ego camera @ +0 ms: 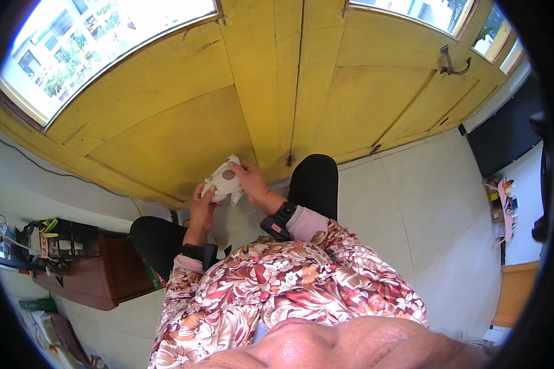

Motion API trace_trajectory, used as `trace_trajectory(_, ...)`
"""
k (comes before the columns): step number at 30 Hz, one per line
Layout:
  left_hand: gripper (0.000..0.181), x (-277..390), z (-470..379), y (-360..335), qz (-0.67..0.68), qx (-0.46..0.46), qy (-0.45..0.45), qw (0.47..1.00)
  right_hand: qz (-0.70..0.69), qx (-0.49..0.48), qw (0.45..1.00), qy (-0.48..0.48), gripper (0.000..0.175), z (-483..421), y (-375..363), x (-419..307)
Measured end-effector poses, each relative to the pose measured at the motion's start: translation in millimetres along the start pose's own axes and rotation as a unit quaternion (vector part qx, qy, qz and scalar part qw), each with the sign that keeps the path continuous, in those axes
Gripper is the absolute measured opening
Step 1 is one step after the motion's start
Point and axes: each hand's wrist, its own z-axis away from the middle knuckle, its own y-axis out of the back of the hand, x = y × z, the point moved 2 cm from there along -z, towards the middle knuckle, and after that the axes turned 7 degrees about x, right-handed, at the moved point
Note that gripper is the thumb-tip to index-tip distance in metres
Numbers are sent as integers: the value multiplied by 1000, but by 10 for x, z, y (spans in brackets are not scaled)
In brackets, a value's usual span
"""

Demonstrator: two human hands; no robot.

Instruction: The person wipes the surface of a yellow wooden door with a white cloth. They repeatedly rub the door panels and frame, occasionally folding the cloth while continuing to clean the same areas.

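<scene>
A bunched white cloth (220,184) with a round grey-brown patch on it is held between my two hands, in front of my knees. My left hand (203,203) grips its lower left side, thumb on top. On the upper right side, my right hand (251,181) pinches the cloth between thumb and fingers. A loose end hangs down below. Just beyond the cloth stands a yellow wooden door (180,133) with recessed panels. Whether the cloth touches the door I cannot tell.
Glass panes (97,41) top the door, and a curved metal handle (454,64) sits at right. A reddish-brown wooden cabinet (87,286) with cluttered items stands left. A cable (64,171) runs along the left wall. Pale floor tiles (378,207) lie right of my knee.
</scene>
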Motion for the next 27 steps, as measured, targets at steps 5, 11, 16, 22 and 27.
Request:
trace_trajectory(5, 29, 88, -9, 25, 57, -2, 9, 998, -44, -15, 998, 43, 30, 62, -24, -146)
trace_trajectory(11, 31, 184, -34, -28, 159, -34, 4, 987, -51, -32, 998, 32, 31, 66, -27, -152)
trace_trajectory(16, 50, 187, -40, -4, 202, -33, 49, 978, 61, -13, 998, 24, 31, -23, 22, -27)
trace_trajectory(22, 42, 204, -40, 7, 191, -50, 41, 979, -2, -33, 999, -32, 31, 63, -8, -117)
trace_trajectory(27, 33, 140, -28, 15, 163, -3, -12, 987, 7, -156, 969, -189, 35, 201, -68, -126)
